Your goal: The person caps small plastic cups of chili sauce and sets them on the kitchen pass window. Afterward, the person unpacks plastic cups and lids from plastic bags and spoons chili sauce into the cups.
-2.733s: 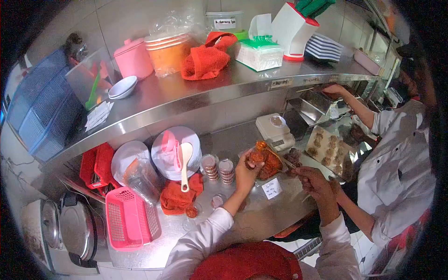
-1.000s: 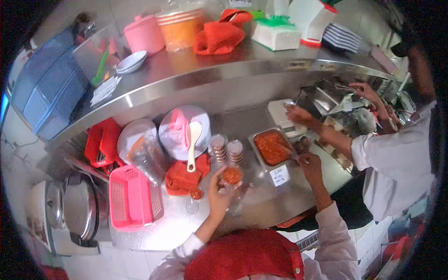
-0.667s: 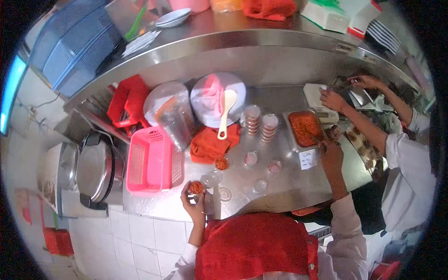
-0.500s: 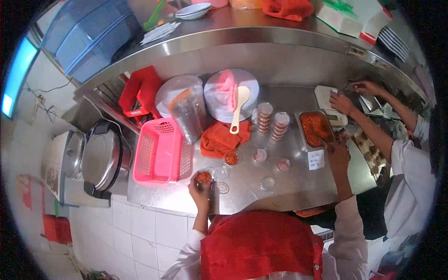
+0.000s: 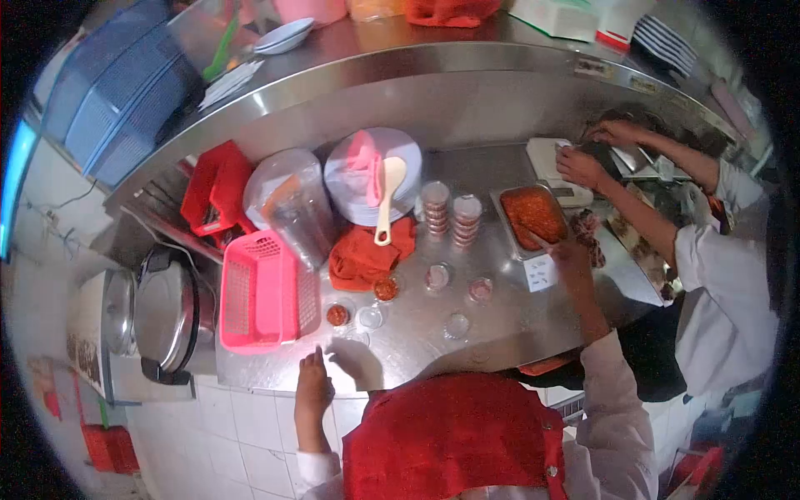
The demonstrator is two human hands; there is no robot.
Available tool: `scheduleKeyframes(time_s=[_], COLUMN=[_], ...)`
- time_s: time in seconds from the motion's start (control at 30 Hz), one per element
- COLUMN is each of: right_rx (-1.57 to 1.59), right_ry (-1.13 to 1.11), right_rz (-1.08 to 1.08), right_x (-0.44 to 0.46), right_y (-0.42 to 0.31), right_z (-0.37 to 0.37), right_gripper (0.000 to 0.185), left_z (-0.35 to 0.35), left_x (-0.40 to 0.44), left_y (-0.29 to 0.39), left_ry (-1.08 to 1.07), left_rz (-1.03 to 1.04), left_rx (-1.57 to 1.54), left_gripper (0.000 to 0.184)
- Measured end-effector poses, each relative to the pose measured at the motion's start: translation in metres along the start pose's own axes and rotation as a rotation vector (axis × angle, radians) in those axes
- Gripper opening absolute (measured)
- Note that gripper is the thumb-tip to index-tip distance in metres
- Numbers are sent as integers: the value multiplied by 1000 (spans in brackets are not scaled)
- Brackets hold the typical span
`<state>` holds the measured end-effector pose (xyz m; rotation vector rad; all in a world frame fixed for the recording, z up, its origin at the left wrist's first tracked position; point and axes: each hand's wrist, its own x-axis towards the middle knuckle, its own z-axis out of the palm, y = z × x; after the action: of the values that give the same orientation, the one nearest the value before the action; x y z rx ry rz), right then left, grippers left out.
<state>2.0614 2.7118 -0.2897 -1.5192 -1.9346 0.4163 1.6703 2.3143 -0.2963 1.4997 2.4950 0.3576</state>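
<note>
My left hand (image 5: 313, 385) is at the table's front edge, apart from the cups, with nothing visible in its fingers and one stretched forward. Ahead of it stands a small clear cup of red sauce (image 5: 337, 315), beside a clear round lid (image 5: 371, 317). Another sauce cup (image 5: 386, 288) stands just behind. My right hand (image 5: 573, 260) is closed at the near edge of a metal tray of red sauce (image 5: 533, 213), holding a spoon (image 5: 540, 242) whose far end dips into the sauce. A white label (image 5: 540, 273) lies against the tray's front.
Stacked filled cups (image 5: 436, 208) stand behind single cups (image 5: 457, 325). A pink basket (image 5: 260, 292), red cloth (image 5: 362, 258) and plates with a rice paddle (image 5: 388, 196) are left. At right, a co-worker's hands (image 5: 583, 167) work over a white scale (image 5: 546, 162). A steel shelf (image 5: 333, 83) overhangs the back.
My left hand has let go of the sauce cup, now standing on the table, and drawn back toward the edge. My right hand stays at the tray. The view has swung right.
</note>
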Motion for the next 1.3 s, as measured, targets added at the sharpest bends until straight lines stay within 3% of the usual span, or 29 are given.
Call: scheduleKeyframes(time_s=[0.03,0.1,0.13,0.17,0.2,0.27,0.3,0.37,0.4,0.47,0.5,0.57,0.63,0.67,0.7,0.77,0.8,0.9,0.97,1.03,1.1,1.2,1.27,1.3], right_rx=[58,113,103,93,441,576,714,747,778,782,781,935,889,891,855,817,809,812,823,824,818,782,750,716], right_ry=[-57,-107,-162,-213,-195,-224,-270,-298,-343,-351,-374,-322,-309,-300,-285,-268,-273,-273,-266,-270,-269,-272,-273,-257], right_rz=[57,109,66,24,250,359,463,523,590,586,589,599,573,574,621,665,632,603,609,567,598,613,595,628], right_x=[1,5,7,10,6,4,3,2,2,2,0,-2,-3,-2,-1,2,4,2,0,1,2,2,3,2], right_y=[-12,-15,-10,-5,6,4,1,-12,-15,-9,-6,-11,-23,-27,-31,-25,-10,-13,-10,1,-5,-13,-23,-34], right_z=[-6,-15,-14,-11,1,-8,-12,-24,-28,-28,-28,-33,-48,-52,-56,-54,-46,-54,-58,-58,-65,-75,-85,-93], right_gripper=[22,22,23,24,24,22,19,18,17,15,14,15,15,15,15,15,16,16,16,12,13,14,15,16], left_z=[-24,-38,-39,-42,-15,33,47,58,55,49,43,21,-25,-43,-43,-31,-10,12,28,16,19,30,38,45], left_x=[0,20,32,45,57,87,91,102,109,120,124,132,137,135,140,151,157,157,160,161,171,188,202,209], left_y=[24,79,114,143,152,183,193,207,212,219,213,187,190,192,189,182,177,183,196,223,244,277,295,300], left_ry=[-133,13,-23,-98,-187,-180,-176,-155,-143,-559,-552,-544,-550,-616,-618,-564,-551,-673,-710,-632,-611,-489,-178,-175], left_rz=[-52,74,95,284,507,827,841,939,951,780,792,874,764,473,479,5,0,-135,-70,110,158,314,386,391], left_rx=[94,-267,-456,-471,-391,-364,-362,287,292,353,361,-102,-727,-934,-933,-1508,-1607,-1714,-1788,-1642,-1602,-1554,-1190,-1193], left_gripper=[59,50,45,46,48,40,40,36,36,39,39,45,46,34,34,32,34,33,31,35,39,45,52,52])
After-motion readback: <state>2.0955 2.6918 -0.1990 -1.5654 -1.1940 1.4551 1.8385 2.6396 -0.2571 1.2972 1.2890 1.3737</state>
